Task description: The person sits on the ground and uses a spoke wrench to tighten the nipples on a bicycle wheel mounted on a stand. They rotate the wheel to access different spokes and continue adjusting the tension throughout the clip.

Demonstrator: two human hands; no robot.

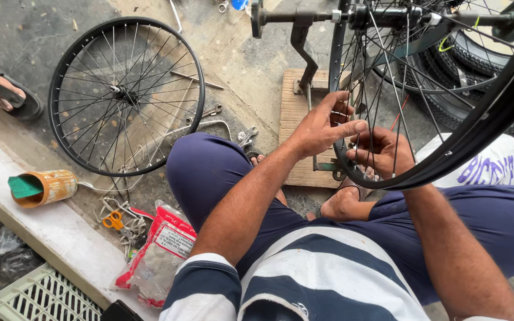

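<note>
Black round rim [447, 166], thin spokes [388, 89], hands [322, 128] seemingly gripping

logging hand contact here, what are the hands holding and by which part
Both hands grip the bicycle wheel on the stand: left hand on the spokes near the rim, right hand through the spokes beside it.

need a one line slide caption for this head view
Left hand and right hand work the spokes of a mounted bicycle wheel; a spare wheel lies nearby.
</note>
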